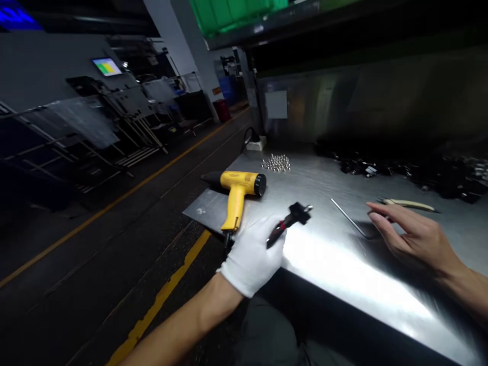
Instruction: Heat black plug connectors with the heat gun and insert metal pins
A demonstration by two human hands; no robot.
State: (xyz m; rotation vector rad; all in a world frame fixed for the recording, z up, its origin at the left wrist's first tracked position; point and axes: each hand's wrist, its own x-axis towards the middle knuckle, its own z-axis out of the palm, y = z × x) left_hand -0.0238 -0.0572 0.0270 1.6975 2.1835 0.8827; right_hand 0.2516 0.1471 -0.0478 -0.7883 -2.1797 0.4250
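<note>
My left hand, in a white glove, is wrapped round a dark tool with red marks. A black part with a small shiny metal end sits at the tool's tip, above the metal table. My bare right hand is over the table at the right, thumb and forefinger close together; whether anything small is between them is hidden. Just left of its fingertips lies a bent metal rod. Pliers with pale handles rest behind that hand.
A yellow heat gun lies at the left edge of the metal table. Behind it are a pile of small shiny pieces and a white power strip. Black parts line the back right. A green bin sits above.
</note>
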